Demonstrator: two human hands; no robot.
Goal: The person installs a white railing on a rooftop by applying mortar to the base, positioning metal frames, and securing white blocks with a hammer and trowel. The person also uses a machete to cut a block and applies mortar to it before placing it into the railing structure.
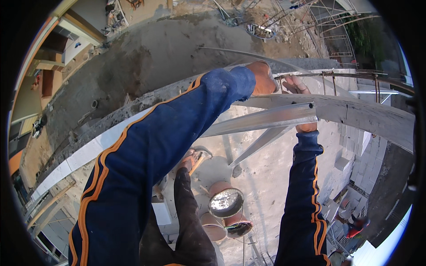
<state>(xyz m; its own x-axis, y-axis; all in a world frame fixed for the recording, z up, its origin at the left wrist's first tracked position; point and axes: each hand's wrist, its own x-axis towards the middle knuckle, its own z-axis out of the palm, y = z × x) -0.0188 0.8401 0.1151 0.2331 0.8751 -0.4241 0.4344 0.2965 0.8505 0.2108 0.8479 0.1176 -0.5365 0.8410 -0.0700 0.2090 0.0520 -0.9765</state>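
Curling at the grey beam [368, 114], the left hand [265, 79] hides its hold — the right hand [296, 84], loosely open, reaches behind.

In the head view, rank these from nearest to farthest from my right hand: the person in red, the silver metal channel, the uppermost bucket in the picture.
1. Silver metal channel: its end reaches close by the right hand.
2. Uppermost bucket: well below, toward the lower middle.
3. Person in red: far below, at lower right.
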